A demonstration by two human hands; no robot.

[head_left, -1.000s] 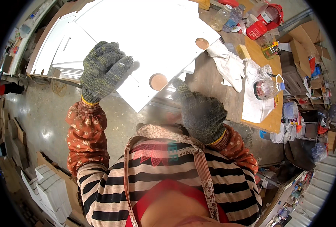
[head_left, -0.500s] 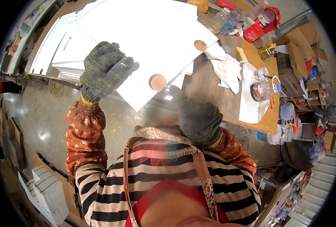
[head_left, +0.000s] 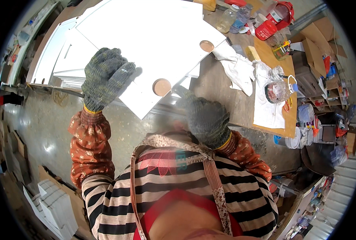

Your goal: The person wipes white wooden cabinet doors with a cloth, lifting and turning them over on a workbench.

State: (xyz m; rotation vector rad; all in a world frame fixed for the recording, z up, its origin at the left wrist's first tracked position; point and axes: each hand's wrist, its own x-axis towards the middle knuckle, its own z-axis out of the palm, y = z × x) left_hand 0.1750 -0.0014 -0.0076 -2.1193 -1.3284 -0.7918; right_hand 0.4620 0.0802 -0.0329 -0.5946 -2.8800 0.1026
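Head view is hiding whether the left hand [head_left: 105, 80], curling over the white panel [head_left: 154, 48] on the worktop [head_left: 216, 90], is gripping. Near it, the right hand [head_left: 208, 120] is looking blurrier than earlier, its grip unreadable.

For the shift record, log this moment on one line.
left hand: on white panel | right hand: near panel edge, contact unclear | white cloth: on table

Panel [head_left: 146, 44] over table [head_left: 216, 86], near corner past edge. Left hand [head_left: 106, 78] at panel's near left edge; right hand [head_left: 206, 120] right of near corner. Cloth [head_left: 238, 71] right of panel; jug [head_left: 279, 92] farther right. Bottles [head_left: 228, 19] behind cloth. Cartons [head_left: 320, 36] right of table.
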